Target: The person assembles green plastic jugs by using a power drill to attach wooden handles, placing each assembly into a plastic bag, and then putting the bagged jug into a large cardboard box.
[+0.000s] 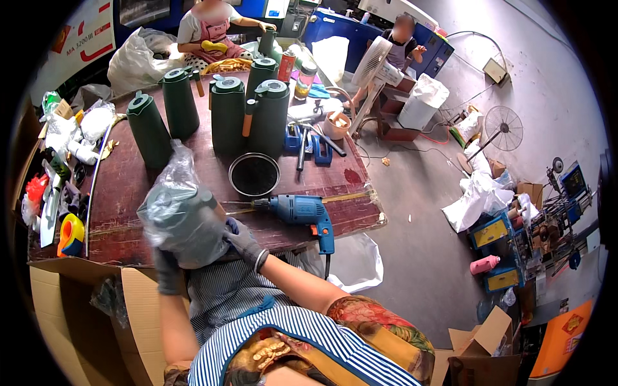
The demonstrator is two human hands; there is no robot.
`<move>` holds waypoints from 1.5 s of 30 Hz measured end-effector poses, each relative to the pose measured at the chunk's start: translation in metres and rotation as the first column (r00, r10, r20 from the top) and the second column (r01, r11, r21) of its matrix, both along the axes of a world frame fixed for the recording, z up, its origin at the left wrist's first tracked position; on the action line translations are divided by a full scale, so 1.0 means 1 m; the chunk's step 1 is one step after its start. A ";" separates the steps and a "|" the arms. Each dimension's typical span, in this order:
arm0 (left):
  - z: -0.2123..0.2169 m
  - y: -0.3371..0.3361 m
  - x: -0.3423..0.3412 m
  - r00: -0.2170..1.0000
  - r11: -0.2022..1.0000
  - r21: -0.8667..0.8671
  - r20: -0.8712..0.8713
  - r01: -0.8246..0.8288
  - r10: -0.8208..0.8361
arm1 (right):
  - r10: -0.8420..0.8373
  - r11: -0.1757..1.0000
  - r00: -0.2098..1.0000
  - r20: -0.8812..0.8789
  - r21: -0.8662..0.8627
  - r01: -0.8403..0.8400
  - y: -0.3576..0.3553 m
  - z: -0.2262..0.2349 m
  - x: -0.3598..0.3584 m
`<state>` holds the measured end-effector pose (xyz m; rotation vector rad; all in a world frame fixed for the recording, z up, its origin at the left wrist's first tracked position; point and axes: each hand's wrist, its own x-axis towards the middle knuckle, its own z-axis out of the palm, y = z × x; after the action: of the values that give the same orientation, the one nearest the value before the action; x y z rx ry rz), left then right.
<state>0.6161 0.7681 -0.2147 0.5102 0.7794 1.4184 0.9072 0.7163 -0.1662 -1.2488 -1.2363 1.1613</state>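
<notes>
Cardboard [145,315] forms an open box at the lower left of the frame, its flap reaching close to the left forearm. Above it, near the table's left edge, lies a yellow and blue roll [69,235]. Two uncovered dark green jugs, a nearer one [148,132] and a farther one [181,106], stand upright left of centre.

Below them, the gloved left hand [168,270] is at the lower left of the clear bag [175,162]. It is blurred and partly covered, so I cannot tell how its fingers close. The bag surrounds a jug [168,212] left of centre, just above the apron at the table's near edge, with loose film rising in a peak; whether the table bears any weight is unclear. The gloved right hand [246,243] has its fingers bent at the bag's right side; whether they pinch film or only press is hidden.

Good handling here would, I judge, mean supporting the jug's weight low with one hand while the other smooths film gently past the handle, where it may snag or tear. The black round dish [255,174] and the blue drill [297,211], lying near to the right, leave little room to swing it that way.
</notes>
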 end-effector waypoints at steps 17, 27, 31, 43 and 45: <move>0.376 -0.028 0.172 -0.198 0.401 0.217 -0.608 0.890 0.769 | -0.016 1.000 0.894 -0.448 -0.012 0.012 -0.003 -0.031 0.024; 0.337 -0.039 0.123 -0.271 0.435 0.027 -0.747 0.900 0.607 | 0.057 0.996 0.876 -0.478 -0.038 -0.086 -0.017 0.004 0.025; 0.340 -0.116 0.017 0.274 0.877 0.211 -0.957 0.433 0.095 | 0.184 0.916 0.397 -0.899 0.011 -0.400 -0.045 0.089 0.044; 0.262 -0.302 -0.170 0.152 0.819 0.386 -0.861 -0.426 0.485 | 0.246 0.964 0.952 -0.181 -0.060 -0.260 0.029 0.034 -0.038; 0.262 -0.344 -0.208 -0.012 0.728 0.432 -0.864 -0.532 0.503 | -0.069 0.932 0.774 0.630 0.317 -0.175 0.029 0.041 -0.059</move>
<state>0.4080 0.4241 0.0474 1.2523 2.2715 1.6772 0.8484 0.7453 -0.1253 -1.3676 -1.8994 0.4922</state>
